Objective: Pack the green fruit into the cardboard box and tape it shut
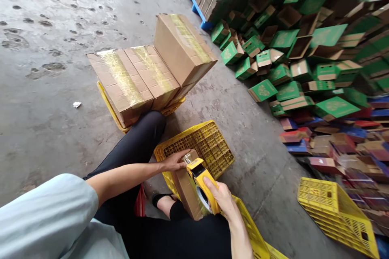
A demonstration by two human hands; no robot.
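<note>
A small brown cardboard box [184, 194] stands on end between my legs, against an upturned yellow plastic crate [209, 145]. My left hand [175, 161] holds the box at its far end, fingers over the edge beside a strip of clear tape. My right hand [219, 195] is closed around a yellow tape dispenser [200, 174], which lies along the top of the box. The dispenser's front end is close to my left fingers. A tape roll with a pale core shows on its side. My right palm hides part of the dispenser.
Several taped cardboard boxes [148, 68] sit on a yellow crate [109, 107] ahead of my knee. Green cartons [284, 38] lie heaped at right, with red and blue ones nearer. Another yellow crate [337, 214] lies at lower right. A blue pallet [197, 8] stands behind.
</note>
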